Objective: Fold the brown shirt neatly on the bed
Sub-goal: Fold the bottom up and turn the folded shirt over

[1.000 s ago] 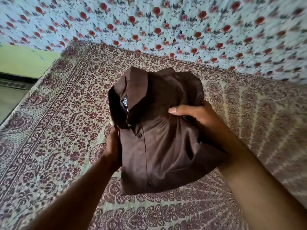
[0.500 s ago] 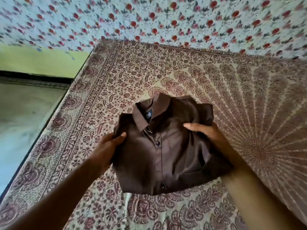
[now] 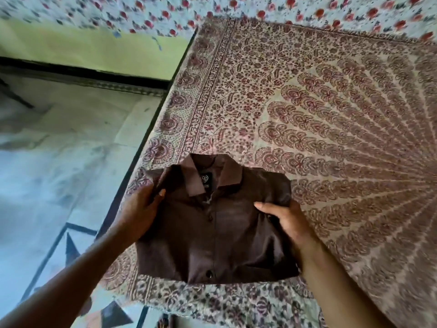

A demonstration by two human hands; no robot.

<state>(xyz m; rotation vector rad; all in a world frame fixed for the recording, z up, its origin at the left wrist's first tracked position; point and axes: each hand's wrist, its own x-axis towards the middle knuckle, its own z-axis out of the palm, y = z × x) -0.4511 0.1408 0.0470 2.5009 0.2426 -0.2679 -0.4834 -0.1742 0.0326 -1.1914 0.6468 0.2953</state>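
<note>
The brown shirt is folded into a compact rectangle, collar up and button placket facing me, at the near left corner of the bed. My left hand grips its left edge near the shoulder, thumb on top. On the opposite side, my right hand holds the right edge, thumb pressed on the front and fingers hidden underneath. I cannot tell whether the shirt rests on the patterned bedspread or hangs just above it.
The bed's left edge runs diagonally beside the shirt, with pale floor beyond it. A yellow-green wall and a white cloth with red flowers lie at the far side.
The shirt has come down from in front of me to the bed's near left corner. My left hand has moved from under it to gripping its left edge; the view has swung left.
</note>
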